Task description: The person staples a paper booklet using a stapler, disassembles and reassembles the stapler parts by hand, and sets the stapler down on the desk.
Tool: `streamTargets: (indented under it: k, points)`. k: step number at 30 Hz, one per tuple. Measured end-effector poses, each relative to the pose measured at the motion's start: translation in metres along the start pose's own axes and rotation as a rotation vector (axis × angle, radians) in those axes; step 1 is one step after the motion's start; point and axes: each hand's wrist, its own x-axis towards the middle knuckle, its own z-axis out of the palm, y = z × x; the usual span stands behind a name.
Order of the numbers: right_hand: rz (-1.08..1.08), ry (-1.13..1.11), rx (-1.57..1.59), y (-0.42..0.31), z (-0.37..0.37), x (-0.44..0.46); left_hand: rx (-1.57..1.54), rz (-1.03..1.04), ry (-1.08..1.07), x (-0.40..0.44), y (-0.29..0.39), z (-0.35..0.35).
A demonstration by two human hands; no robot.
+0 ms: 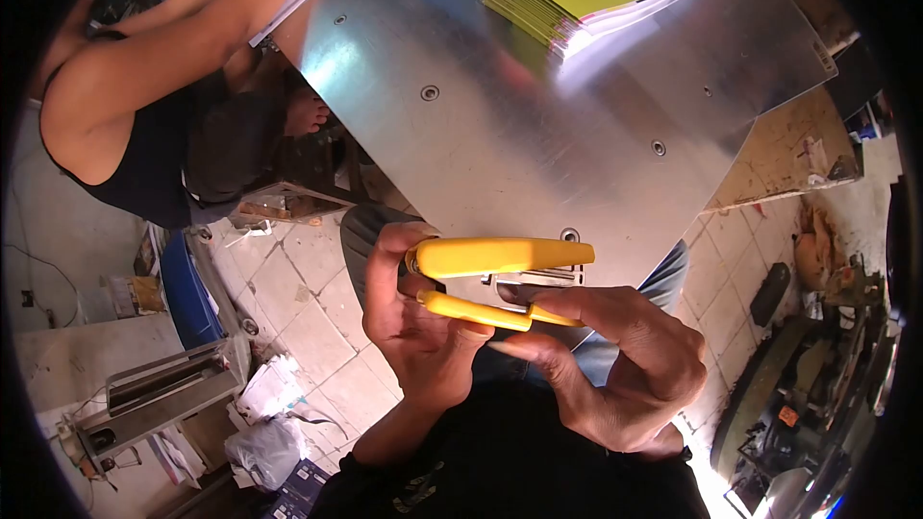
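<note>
A yellow stapler (505,256) is held in front of my body, just over the near edge of the metal table. Its two yellow arms are spread apart, with metal parts showing between them at the right end. My left hand (418,351) grips it by its left end, fingers behind and thumb under the lower arm. The thumb and index finger of my right hand (639,365) pinch the right end of the lower arm. Whether a small separate piece sits in that pinch is hidden by the fingers.
Stacked booklets (577,0) with yellow-green covers lie at the far side of the metal table (538,135). At the left, another person (144,106) sits with arms over papers on the table. A machine (808,404) stands at lower right; a plastic bag (264,452) lies lower left.
</note>
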Motion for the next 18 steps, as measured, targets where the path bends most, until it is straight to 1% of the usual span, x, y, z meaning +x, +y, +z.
streamTargets:
  k: [3, 5, 7, 11, 14, 15, 17, 18]
  points:
    - [-0.033, 0.044, -0.01, 0.003, 0.005, -0.004, 0.059, -0.027, 0.025, -0.002, -0.002, 0.001]
    - [-0.049, 0.066, -0.02, 0.004, 0.008, -0.009, 0.111, -0.006, 0.106, -0.004, -0.002, 0.003]
    - [-0.064, 0.085, -0.027, 0.004, 0.009, -0.01, 0.11, -0.041, 0.142, -0.006, -0.002, 0.003]
    - [-0.13, 0.105, -0.109, -0.002, 0.007, -0.007, 0.178, 0.045, 0.195, -0.005, -0.003, 0.009]
    - [-0.174, 0.123, -0.181, 0.002, 0.006, -0.01, 0.108, -0.018, 0.145, -0.004, -0.001, 0.011]
    - [-0.248, 0.07, -0.253, 0.005, 0.002, -0.011, 0.078, -0.037, 0.138, -0.003, 0.001, 0.013]
    - [-0.329, 0.015, -0.315, 0.007, 0.001, -0.013, 0.049, -0.079, 0.096, -0.003, 0.001, 0.012]
    - [-0.306, 0.014, -0.353, 0.006, 0.001, -0.016, -0.042, -0.091, 0.067, -0.003, -0.002, 0.01]
